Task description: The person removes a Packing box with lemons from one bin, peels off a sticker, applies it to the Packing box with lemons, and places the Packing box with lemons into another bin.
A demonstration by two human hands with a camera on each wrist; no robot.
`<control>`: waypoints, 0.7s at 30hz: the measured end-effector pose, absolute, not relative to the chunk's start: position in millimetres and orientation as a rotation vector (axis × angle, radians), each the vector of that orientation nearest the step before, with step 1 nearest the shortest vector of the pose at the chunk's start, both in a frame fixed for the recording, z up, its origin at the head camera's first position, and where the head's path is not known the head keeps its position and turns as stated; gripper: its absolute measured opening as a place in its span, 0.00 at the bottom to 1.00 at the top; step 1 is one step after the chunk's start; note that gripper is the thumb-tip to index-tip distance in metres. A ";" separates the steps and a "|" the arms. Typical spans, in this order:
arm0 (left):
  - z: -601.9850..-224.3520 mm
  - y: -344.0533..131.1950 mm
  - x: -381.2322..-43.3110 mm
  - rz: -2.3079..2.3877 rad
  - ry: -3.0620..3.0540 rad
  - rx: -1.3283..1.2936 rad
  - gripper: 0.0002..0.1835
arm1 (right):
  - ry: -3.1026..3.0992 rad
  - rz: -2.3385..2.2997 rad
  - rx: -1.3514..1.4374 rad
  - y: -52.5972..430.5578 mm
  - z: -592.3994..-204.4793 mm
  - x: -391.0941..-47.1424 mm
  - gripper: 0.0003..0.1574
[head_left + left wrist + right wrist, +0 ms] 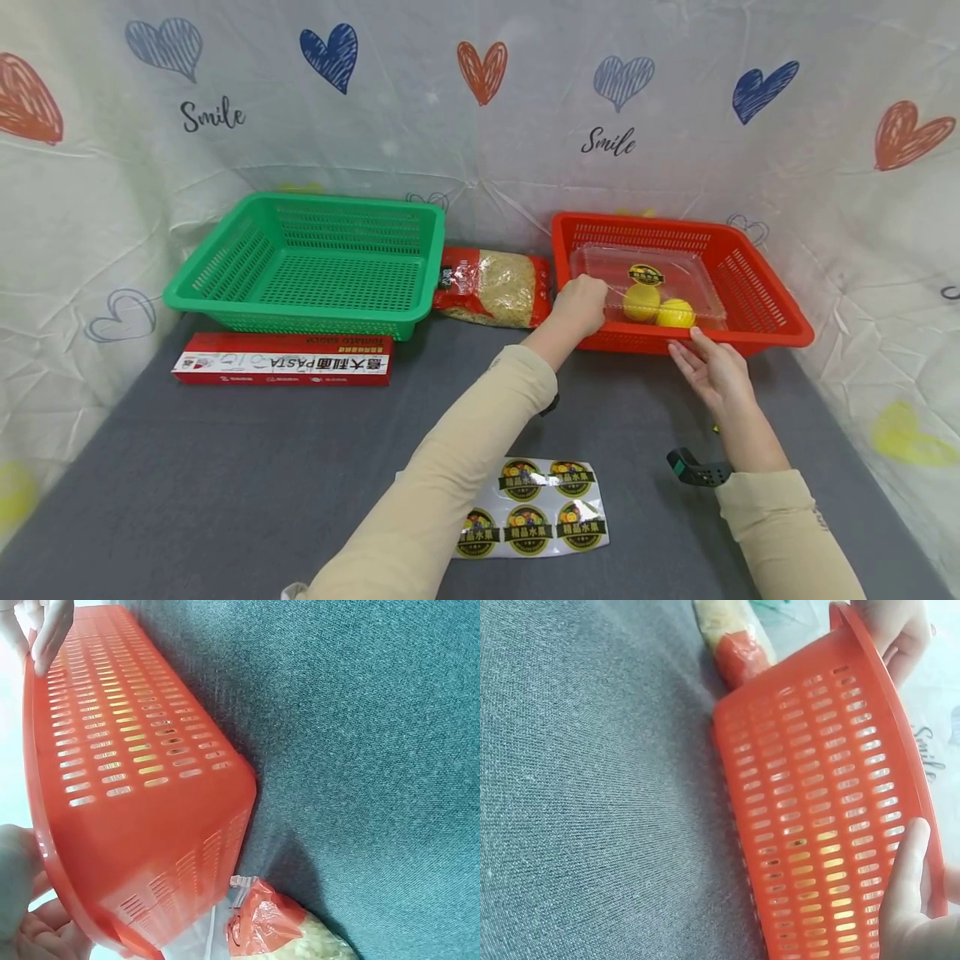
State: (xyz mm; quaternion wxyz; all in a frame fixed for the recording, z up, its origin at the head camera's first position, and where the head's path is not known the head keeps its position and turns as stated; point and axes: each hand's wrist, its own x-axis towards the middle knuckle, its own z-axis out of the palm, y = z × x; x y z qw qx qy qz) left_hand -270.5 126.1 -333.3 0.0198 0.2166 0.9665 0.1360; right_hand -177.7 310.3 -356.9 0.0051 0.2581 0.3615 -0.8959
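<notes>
A clear plastic box (678,265) with a round fruit label lies in the red basket (776,333) at the back right. Two yellow balls (677,313) show at its near side. My left hand (576,307) bends over the basket's near left corner and grips the edge of the box; its fingertips are partly hidden behind the rim, also in the left wrist view. At the front rim, my right hand (716,371) holds the basket, with digits on both sides of the rim in the right wrist view.
A green basket (341,315) stands at the back left, with a red pasta box (281,360) before it. Between the baskets lies a red-ended bag of pale food (498,287). A sheet of round fruit stickers (551,508) lies in front, partly under the left sleeve.
</notes>
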 end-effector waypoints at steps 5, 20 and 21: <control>-334.5 120.8 -273.3 0.443 3.016 0.781 0.14 | 1.129 -2.791 0.842 309.4 -355.3 -179.6 0.35; -335.1 75.5 -248.5 0.742 2.878 1.111 0.20 | 1.847 -2.299 0.358 304.0 -363.4 -162.8 0.23; -335.2 70.8 -245.8 0.748 2.864 1.131 0.20 | 1.936 -2.243 0.311 302.8 -364.4 -161.9 0.24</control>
